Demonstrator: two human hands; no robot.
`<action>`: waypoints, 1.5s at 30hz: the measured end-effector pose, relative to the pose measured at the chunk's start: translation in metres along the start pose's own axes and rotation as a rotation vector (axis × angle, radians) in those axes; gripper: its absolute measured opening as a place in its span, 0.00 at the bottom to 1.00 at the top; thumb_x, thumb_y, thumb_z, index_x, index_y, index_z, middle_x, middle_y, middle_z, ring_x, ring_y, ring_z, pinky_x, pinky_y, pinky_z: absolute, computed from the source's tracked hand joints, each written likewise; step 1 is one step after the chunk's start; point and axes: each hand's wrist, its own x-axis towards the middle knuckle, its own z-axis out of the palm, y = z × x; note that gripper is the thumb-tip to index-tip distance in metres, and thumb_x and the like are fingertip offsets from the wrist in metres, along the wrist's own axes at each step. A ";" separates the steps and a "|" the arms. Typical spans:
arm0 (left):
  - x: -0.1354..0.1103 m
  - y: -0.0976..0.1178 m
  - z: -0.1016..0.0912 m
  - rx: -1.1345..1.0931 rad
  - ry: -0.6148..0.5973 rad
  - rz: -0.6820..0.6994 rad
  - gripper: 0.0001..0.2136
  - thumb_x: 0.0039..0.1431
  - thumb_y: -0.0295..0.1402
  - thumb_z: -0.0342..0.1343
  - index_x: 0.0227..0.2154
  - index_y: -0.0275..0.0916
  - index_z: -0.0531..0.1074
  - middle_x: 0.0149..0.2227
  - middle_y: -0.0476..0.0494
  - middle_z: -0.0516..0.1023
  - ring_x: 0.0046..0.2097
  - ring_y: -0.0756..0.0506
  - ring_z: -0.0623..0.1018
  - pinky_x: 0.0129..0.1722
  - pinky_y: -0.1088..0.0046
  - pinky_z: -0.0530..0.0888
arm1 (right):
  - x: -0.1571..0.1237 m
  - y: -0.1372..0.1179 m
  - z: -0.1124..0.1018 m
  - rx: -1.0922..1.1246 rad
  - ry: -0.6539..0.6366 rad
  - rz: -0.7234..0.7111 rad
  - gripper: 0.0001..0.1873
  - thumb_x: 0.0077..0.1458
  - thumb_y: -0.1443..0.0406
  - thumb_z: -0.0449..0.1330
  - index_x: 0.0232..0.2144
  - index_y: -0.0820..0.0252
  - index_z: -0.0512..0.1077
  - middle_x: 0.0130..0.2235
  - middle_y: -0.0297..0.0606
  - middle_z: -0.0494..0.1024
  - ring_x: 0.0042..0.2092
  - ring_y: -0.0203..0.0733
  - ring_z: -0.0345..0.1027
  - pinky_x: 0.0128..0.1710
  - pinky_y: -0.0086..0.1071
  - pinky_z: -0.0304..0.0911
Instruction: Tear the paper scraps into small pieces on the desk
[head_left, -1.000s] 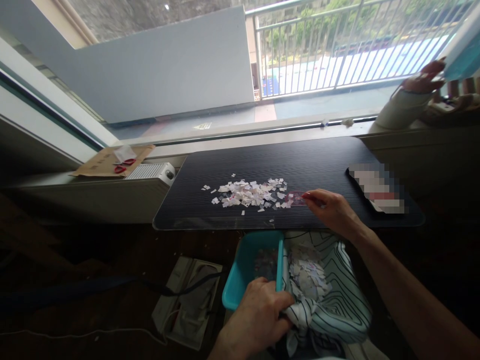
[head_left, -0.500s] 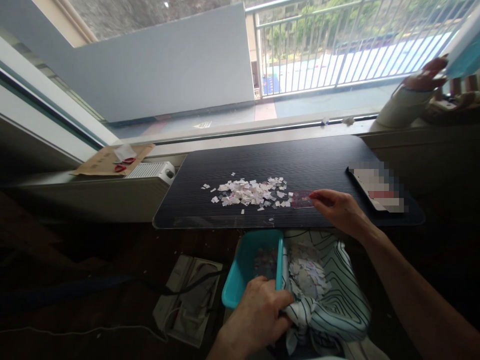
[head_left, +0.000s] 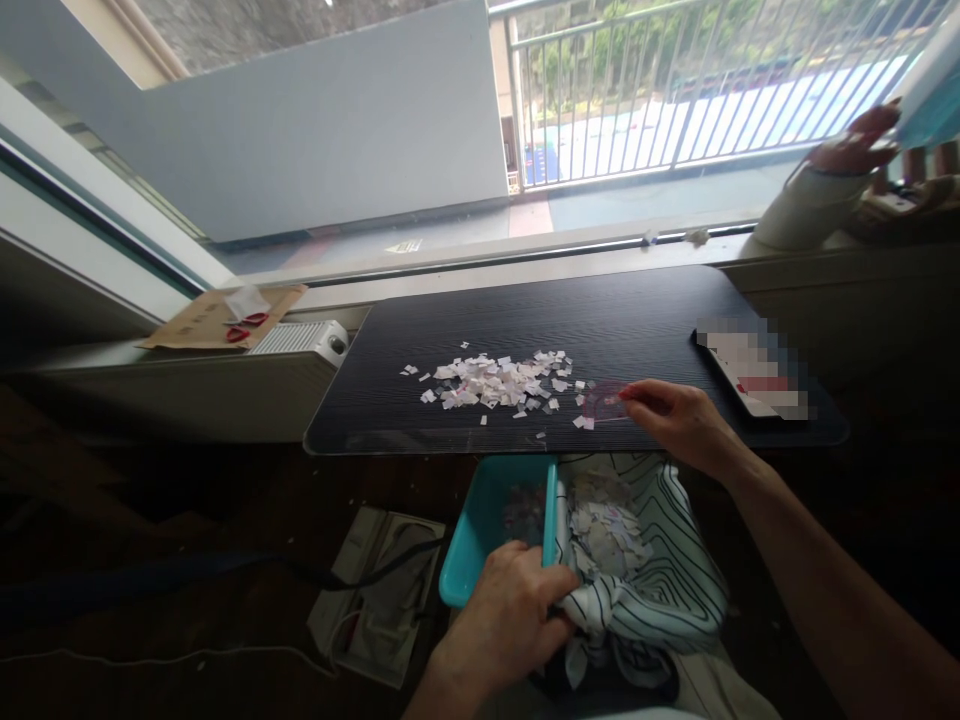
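A loose pile of small white paper pieces (head_left: 487,380) is spread over the dark table (head_left: 622,310). My right hand (head_left: 675,420) pinches a see-through pinkish plastic card (head_left: 604,402) that lies on the tabletop at the pile's right side. A few paper pieces touch the card's left edge. Below the table's front edge, my left hand (head_left: 510,600) grips the near right rim of a turquoise basin (head_left: 469,530), with its thumb against a knotted striped cloth bag (head_left: 660,570). Small scraps lie in the basin, and more paper pieces (head_left: 607,535) fill the bag's mouth.
A phone-like slab (head_left: 750,375), partly blurred, lies at the table's right. Red-handled scissors (head_left: 244,327) rest on brown cardboard (head_left: 187,325) by the window. A whitish box (head_left: 382,590) with a dark strap stands on the floor. A hand-shaped object (head_left: 847,160) stands at the right sill.
The plastic card has shifted slightly toward the table's front edge, and a few paper pieces beside it have moved the same way. My left hand stays at the basin rim.
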 end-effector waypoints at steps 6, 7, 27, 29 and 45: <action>0.000 0.000 -0.001 0.006 0.009 -0.004 0.01 0.53 0.31 0.57 0.29 0.41 0.71 0.27 0.51 0.72 0.33 0.47 0.70 0.38 0.71 0.62 | -0.002 -0.001 -0.002 -0.016 -0.012 0.012 0.11 0.49 0.62 0.56 0.33 0.56 0.76 0.31 0.33 0.79 0.32 0.38 0.71 0.34 0.29 0.64; 0.000 0.000 0.000 0.006 0.014 -0.001 0.01 0.52 0.31 0.57 0.30 0.41 0.71 0.27 0.51 0.72 0.33 0.47 0.70 0.38 0.71 0.62 | -0.002 -0.001 -0.003 -0.019 -0.011 0.017 0.11 0.49 0.62 0.56 0.33 0.56 0.76 0.31 0.33 0.79 0.32 0.38 0.71 0.33 0.29 0.63; -0.001 0.003 0.001 0.020 0.022 0.003 0.02 0.53 0.31 0.55 0.30 0.41 0.71 0.27 0.50 0.72 0.32 0.47 0.70 0.37 0.71 0.62 | -0.010 0.002 -0.011 0.049 -0.055 0.034 0.11 0.48 0.62 0.56 0.31 0.58 0.76 0.29 0.34 0.79 0.29 0.38 0.71 0.30 0.29 0.64; -0.001 0.003 0.001 0.020 0.018 0.007 0.02 0.53 0.31 0.55 0.30 0.41 0.71 0.27 0.50 0.72 0.32 0.47 0.70 0.37 0.71 0.62 | -0.013 0.003 -0.014 0.039 -0.072 0.047 0.11 0.48 0.62 0.56 0.31 0.57 0.76 0.28 0.33 0.78 0.28 0.38 0.71 0.28 0.29 0.64; -0.001 0.005 -0.001 0.030 -0.003 0.004 0.03 0.53 0.31 0.55 0.30 0.41 0.72 0.28 0.49 0.73 0.33 0.46 0.71 0.37 0.70 0.62 | -0.017 -0.002 -0.014 0.077 -0.107 0.014 0.11 0.48 0.62 0.55 0.31 0.58 0.76 0.29 0.34 0.79 0.29 0.38 0.71 0.28 0.28 0.64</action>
